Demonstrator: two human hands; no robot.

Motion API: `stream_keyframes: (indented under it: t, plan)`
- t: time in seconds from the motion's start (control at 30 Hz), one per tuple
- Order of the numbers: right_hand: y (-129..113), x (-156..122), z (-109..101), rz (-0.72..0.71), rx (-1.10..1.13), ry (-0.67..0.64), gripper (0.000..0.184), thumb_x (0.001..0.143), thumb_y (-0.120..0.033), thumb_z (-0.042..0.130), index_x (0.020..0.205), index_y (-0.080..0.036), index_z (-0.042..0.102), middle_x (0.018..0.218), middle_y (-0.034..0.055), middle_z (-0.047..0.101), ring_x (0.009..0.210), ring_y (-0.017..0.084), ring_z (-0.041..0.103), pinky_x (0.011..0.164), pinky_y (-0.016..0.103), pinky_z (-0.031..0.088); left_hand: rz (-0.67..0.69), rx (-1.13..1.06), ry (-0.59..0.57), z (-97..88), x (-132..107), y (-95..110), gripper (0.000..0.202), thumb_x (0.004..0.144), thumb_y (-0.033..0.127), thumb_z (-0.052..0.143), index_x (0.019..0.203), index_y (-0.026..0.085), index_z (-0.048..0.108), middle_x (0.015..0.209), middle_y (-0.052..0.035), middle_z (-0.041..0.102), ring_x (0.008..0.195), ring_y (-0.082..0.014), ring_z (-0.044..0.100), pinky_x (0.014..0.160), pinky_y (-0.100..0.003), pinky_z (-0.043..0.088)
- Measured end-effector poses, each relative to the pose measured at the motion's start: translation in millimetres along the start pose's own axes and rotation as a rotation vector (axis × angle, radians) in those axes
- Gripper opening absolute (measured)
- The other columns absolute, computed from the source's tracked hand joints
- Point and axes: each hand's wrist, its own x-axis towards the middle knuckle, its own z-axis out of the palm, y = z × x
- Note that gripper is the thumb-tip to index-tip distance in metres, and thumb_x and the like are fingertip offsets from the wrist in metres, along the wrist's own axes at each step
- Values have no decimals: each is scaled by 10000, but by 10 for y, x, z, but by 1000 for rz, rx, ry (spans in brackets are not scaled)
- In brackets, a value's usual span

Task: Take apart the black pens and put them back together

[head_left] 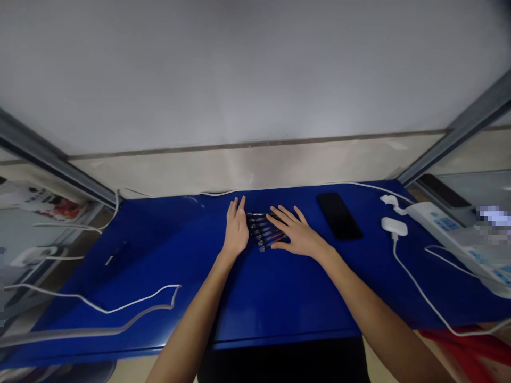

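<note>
Several slim pens (261, 229), dark with clear parts, lie side by side on the blue table (279, 303). My left hand (237, 229) stands on edge at their left ends, fingers stretched out and pointing away from me. Over their right part lies my right hand (297, 232), flat with its fingers spread, hiding some of the pens' length. Neither hand is wrapped around a pen. A black phone (339, 215) rests on the table to the right of my right hand.
At the right are a white earbud case (394, 226) on a cable and a long white power strip (451, 234). A single pen (115, 254) lies at the left. White cables (131, 306) cross the left side. A pale wall (247, 165) borders the table's back.
</note>
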Motion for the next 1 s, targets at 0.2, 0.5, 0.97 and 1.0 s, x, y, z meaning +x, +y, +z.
stream_keyframes:
  t: [0.2,0.5,0.97,1.0]
  plan:
    - [-66,55,52,50,54,50,738,939,-669,415,1571,-317,265,1616,47,317,1516,284,200,1216,567,186,31,-14,7,6,9,2,642,1039,513,96,1532,197,359,1609,-100,295,1524,-219,138,1243,-488,129]
    - [-263,86,135,199,69,110,710,958,-665,350,1547,-268,342,1588,71,372,1506,308,224,1212,558,224,4,-125,13,-42,24,47,626,1043,516,110,1481,230,453,1573,-61,376,1501,-201,231,1242,-445,170]
    - [-197,100,79,302,506,344,562,1035,-541,209,1463,-281,465,1548,60,421,1465,227,328,1214,467,271,-99,-551,-57,52,143,-21,720,1015,572,18,1435,248,505,1559,-23,403,1485,-197,272,1240,-428,183]
    - [-161,112,78,333,598,404,561,1036,-542,205,1434,-274,496,1526,63,450,1444,213,366,1207,440,293,-112,-587,-70,63,160,-27,740,1005,585,-4,1459,248,473,1567,-25,388,1488,-195,263,1239,-422,191]
